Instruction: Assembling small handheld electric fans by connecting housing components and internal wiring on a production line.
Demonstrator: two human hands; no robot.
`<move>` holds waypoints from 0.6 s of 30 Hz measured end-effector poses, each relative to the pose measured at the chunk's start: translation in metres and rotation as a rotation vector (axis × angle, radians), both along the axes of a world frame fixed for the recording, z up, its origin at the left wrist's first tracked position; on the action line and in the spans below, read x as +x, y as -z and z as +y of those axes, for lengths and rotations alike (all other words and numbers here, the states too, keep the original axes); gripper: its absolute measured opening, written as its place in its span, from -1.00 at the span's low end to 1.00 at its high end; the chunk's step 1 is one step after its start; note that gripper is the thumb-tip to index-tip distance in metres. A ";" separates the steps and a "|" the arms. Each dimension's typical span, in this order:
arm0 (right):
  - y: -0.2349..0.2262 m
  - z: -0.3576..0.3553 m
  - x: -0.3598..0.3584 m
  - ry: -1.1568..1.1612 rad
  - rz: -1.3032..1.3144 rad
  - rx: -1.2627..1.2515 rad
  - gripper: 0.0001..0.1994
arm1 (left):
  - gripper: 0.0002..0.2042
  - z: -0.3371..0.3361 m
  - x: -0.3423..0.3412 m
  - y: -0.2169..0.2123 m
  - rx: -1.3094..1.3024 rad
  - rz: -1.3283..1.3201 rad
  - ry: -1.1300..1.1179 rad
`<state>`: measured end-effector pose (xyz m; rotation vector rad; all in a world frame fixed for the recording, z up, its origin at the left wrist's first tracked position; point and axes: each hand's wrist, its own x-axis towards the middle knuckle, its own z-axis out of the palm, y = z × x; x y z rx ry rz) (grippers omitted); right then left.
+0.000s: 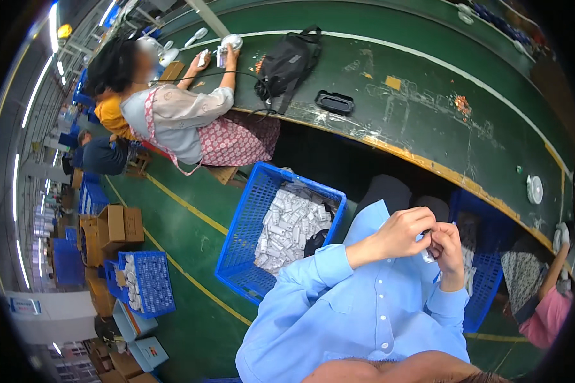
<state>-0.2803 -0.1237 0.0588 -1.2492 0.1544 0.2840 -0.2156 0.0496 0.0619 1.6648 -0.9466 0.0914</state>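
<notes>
My left hand (407,231) and my right hand (448,249) meet in front of my blue shirt, fingertips close together. Both have their fingers closed in a pinch. A small whitish part (429,256) shows below the fingers of my right hand, mostly covered, so its kind is unclear. Whatever my left fingers grip is hidden. To my left, a blue plastic crate (235,239) holds a heap of small white plastic pieces (286,223). Another blue crate (485,300) stands at my right, partly behind my arm, with white pieces inside.
A green workbench (396,124) runs ahead, bearing a black backpack (289,67), a black tray (334,102) and a round white item (535,189). One co-worker (179,121) sits at left holding white parts; another's pink sleeve (549,316) shows at right. Cartons (120,228) stand on the floor.
</notes>
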 end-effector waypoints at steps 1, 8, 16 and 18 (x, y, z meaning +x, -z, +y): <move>0.005 -0.001 -0.004 0.022 0.004 0.051 -0.77 | -0.89 -0.002 -0.003 0.001 -0.007 -0.045 -0.023; 0.014 0.001 -0.030 0.110 -0.002 0.196 -0.77 | -0.87 -0.008 -0.019 0.009 -0.095 0.208 0.081; 0.013 0.004 -0.048 0.076 0.011 0.370 -0.78 | -0.87 -0.006 -0.016 -0.017 0.077 0.296 0.220; 0.016 0.003 -0.053 0.139 0.004 0.321 -0.78 | -0.88 -0.015 -0.017 -0.012 0.149 0.189 0.203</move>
